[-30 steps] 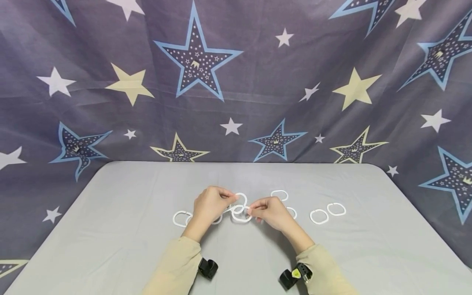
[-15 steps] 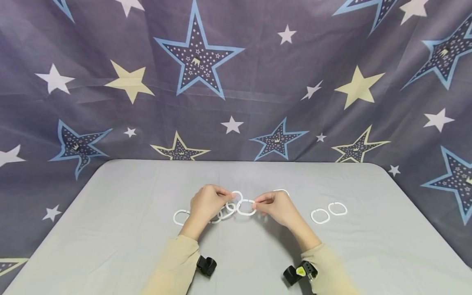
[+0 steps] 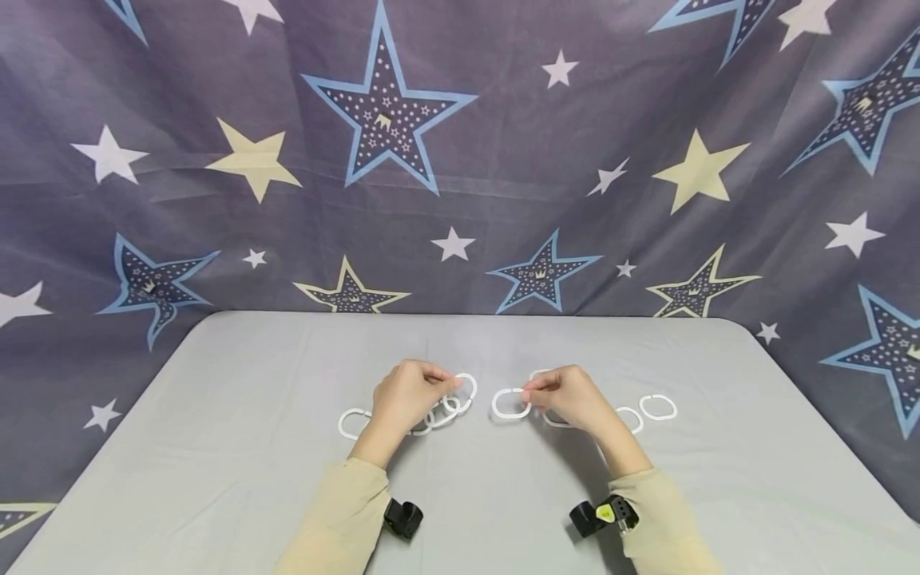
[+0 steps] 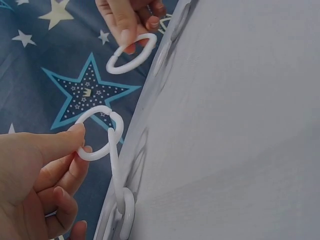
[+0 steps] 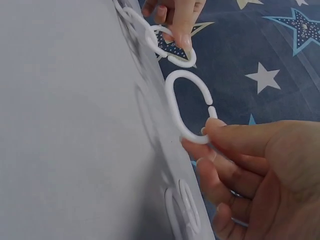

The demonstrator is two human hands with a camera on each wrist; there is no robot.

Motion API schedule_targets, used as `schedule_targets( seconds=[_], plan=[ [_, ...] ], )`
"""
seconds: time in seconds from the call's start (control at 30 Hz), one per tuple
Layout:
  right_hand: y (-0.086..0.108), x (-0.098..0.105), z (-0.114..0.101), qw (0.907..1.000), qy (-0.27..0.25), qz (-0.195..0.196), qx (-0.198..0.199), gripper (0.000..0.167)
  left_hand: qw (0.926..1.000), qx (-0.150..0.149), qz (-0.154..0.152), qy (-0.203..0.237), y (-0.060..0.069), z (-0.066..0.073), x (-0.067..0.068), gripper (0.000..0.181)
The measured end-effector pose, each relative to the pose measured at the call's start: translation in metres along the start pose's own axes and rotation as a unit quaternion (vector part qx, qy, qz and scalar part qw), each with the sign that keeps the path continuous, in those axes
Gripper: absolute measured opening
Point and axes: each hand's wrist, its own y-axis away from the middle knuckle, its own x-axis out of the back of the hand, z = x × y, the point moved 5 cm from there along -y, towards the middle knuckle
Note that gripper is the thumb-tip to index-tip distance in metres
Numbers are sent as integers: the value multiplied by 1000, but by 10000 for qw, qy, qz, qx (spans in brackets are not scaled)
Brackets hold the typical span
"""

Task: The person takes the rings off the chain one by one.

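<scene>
A white split plastic ring (image 4: 118, 127) with a small gap is pinched between the thumb and fingers of my left hand (image 3: 408, 401). Another white link (image 4: 115, 172) hangs through it, and the chain runs down toward the table, partly hidden by that hand in the head view. My right hand (image 3: 573, 401) pinches a separate oval ring (image 5: 173, 102) of the same kind by one end. Its narrow gap shows near the thumb in the right wrist view. The two held rings are apart, both raised above the table.
Loose white rings lie on the grey table (image 3: 237, 463): one ring (image 3: 659, 418) at the right, others partly covered by my right hand and forearm. Left of my left wrist a ring (image 3: 342, 426) shows. A star-patterned curtain (image 3: 496, 160) hangs behind the table.
My right hand has drawn its ring to the right, away from the left hand's ring, which it overlapped in the earlier frames. My left hand has shifted only slightly.
</scene>
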Motion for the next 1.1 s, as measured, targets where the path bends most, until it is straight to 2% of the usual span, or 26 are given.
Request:
schedule_targets(
  seconds=[0.13, 0.5, 0.87, 1.1],
  plan=[
    [-1, -1, 5, 9997, 88, 58, -230, 11, 10000, -4, -34, 10, 0, 0, 0, 19],
    [-2, -1, 11, 9937, 763, 282, -772, 9, 9999, -58, -64, 62, 0, 0, -3, 18],
    [-2, 1, 15, 9887, 1316, 423, -583, 9, 9999, -74, -100, 35, 0, 0, -3, 15],
    [-1, 4, 13, 9868, 1454, 465, -533, 7, 9999, -86, -108, 11, 0, 1, -3, 15]
  ],
)
